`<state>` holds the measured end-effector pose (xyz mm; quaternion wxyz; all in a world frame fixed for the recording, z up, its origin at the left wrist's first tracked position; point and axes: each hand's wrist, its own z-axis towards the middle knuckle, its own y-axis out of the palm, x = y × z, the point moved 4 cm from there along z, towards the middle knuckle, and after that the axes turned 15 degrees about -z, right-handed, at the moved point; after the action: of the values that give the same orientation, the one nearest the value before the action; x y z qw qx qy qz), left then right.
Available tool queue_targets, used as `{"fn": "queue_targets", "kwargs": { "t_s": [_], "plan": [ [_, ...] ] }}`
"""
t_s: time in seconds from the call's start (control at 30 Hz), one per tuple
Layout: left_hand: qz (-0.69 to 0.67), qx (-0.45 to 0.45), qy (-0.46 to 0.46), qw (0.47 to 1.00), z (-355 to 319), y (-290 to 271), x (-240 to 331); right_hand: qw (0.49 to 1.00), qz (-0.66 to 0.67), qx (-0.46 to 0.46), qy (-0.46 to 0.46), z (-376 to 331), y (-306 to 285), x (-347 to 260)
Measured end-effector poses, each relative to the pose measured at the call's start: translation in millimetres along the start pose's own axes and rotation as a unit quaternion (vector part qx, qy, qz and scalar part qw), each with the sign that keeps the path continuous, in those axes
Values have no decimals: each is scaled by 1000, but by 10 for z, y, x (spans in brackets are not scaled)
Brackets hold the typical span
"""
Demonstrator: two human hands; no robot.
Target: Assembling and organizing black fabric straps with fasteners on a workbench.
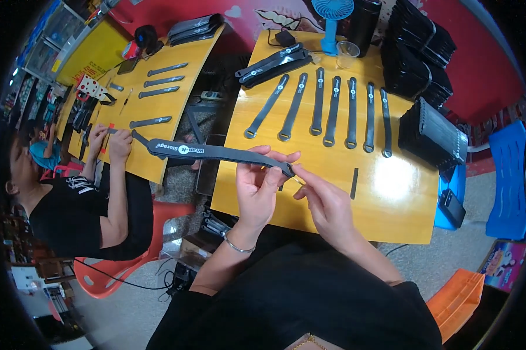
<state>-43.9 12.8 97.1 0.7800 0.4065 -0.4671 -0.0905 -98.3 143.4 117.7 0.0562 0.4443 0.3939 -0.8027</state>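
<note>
My left hand (258,182) holds a long dark grey strap (207,151) near its right end, above the near edge of the yellow wooden table (391,198). The strap stretches out to the left, past the table's edge. My right hand (324,198) pinches the strap's right tip with thumb and forefinger. A silver bangle sits on my left wrist. Several matching straps (333,108) lie side by side in a row on the table beyond my hands. A short black strip (354,182) lies to the right of my right hand.
Stacks of black straps (432,134) stand at the table's right and back. A blue fan (331,17), a clear cup (347,53) and a black bottle are at the back. A person in black (82,210) works at a second yellow table (175,87) on the left.
</note>
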Motion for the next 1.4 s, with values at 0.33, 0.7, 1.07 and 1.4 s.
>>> {"fn": "queue_targets", "kwargs": {
  "t_s": [0.33, 0.7, 1.07, 1.4],
  "plan": [
    [44, -5, 20, 999, -15, 9, -26, 999, 10, 35, -2, 2, 14, 54],
    [45, 32, 66, 996, -54, -8, -77, 997, -56, 55, -8, 27, -4, 58],
    [57, 67, 68, 994, -83, -10, -95, 997, 55, 10, 46, 18, 66, 124],
    [58, 51, 73, 994, -69, -27, -82, 998, 48, -1, 51, 10, 69, 94]
  ]
}}
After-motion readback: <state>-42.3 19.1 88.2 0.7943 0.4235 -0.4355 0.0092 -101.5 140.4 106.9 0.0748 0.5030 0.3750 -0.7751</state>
